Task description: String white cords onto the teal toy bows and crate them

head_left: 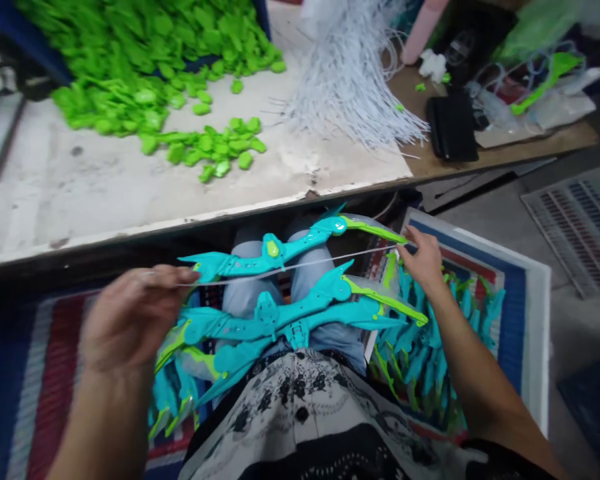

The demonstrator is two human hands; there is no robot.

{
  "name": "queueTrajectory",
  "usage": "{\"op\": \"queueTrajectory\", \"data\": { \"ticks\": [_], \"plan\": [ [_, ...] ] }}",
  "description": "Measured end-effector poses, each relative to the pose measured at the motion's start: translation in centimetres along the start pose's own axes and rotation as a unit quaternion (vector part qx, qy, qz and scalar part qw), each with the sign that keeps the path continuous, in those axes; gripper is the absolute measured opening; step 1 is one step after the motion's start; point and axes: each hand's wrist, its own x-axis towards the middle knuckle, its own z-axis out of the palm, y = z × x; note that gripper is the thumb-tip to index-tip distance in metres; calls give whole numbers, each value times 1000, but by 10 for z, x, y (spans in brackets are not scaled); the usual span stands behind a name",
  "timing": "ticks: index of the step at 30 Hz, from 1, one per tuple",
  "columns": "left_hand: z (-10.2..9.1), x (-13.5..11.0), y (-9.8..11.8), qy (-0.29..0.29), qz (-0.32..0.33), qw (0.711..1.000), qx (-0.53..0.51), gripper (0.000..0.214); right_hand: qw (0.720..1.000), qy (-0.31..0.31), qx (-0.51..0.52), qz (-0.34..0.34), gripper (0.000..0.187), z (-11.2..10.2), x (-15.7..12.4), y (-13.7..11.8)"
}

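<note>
A turquoise and lime-green toy bow (235, 264) lies across my lap, with a thin white string (320, 262) stretched nearly taut along its near side. My left hand (130, 317), a little blurred, has its fingers pinched on the string beside the bow's left end. At the green right tip, my right hand (423, 257) pinches the string with thumb and fingers, touching or close against the tip. Just below, two more toy bows (310, 303) rest on my thighs without strings that I can make out.
On the table (105, 207) lie a heap of small green plastic pieces (205, 143) and a bundle of white strings (345, 100). A black box-like object (453, 127) sits at the right. Beside my right leg, a white-rimmed crate (537, 360) holds several bows.
</note>
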Motion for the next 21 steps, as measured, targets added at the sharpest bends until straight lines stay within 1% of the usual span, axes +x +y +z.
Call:
{"op": "queueTrajectory", "data": {
  "ticks": [1, 2, 3, 4, 5, 6, 7, 8, 9, 10, 11, 13, 15, 16, 18, 19, 21],
  "plan": [
    [11, -10, -6, 10, -30, 999, -31, 17, 999, 19, -19, -39, 38, 2, 9, -20],
    [24, -19, -13, 20, -60, 996, -56, 18, 996, 33, -17, -78, 32, 7, 17, -45],
    [36, -27, -19, 27, -90, 993, -75, 19, 992, 36, 3, -119, 28, 15, 25, -74],
    [47, -33, -24, 31, -119, 989, -88, 21, 986, 17, 35, -163, 25, 27, 30, -106],
    [56, -39, -29, 27, -146, 984, -101, 23, 973, -22, 70, -220, 23, 42, 32, -140],
    [63, -43, -32, 17, -172, 978, -116, 25, 952, -83, 82, -282, 23, 59, 32, -173],
    [69, -48, -35, 0, -194, 972, -131, 26, 926, -143, 75, -341, 25, 77, 30, -205],
    [72, -51, -37, -20, -210, 967, -146, 25, 900, -195, 54, -386, 30, 95, 26, -232],
    [74, -55, -38, -40, -222, 961, -159, 23, 878, -243, 25, -411, 36, 111, 21, -255],
    [74, -57, -38, -59, -230, 956, -172, 22, 860, -283, -6, -424, 41, 124, 17, -272],
    [74, -59, -38, -72, -232, 952, -185, 22, 848, -315, -32, -424, 45, 133, 15, -284],
    [69, -62, -37, -73, -219, 952, -202, 23, 839, -361, -56, -403, 50, 141, 18, -293],
    [58, -61, -36, -28, -176, 964, -199, 22, 828, -397, -27, -394, 51, 137, 32, -289],
    [51, -60, -36, 11, -145, 971, -187, 20, 819, -417, 4, -394, 51, 134, 42, -284],
    [33, -55, -36, 115, -74, 979, -151, 17, 799, -459, 75, -381, 47, 128, 61, -273],
    [23, -51, -36, 173, -38, 976, -128, 16, 793, -478, 102, -363, 45, 126, 68, -268],
    [1, -42, -36, 277, 23, 957, -87, 15, 797, -503, 126, -310, 45, 127, 78, -259]
  ]
}}
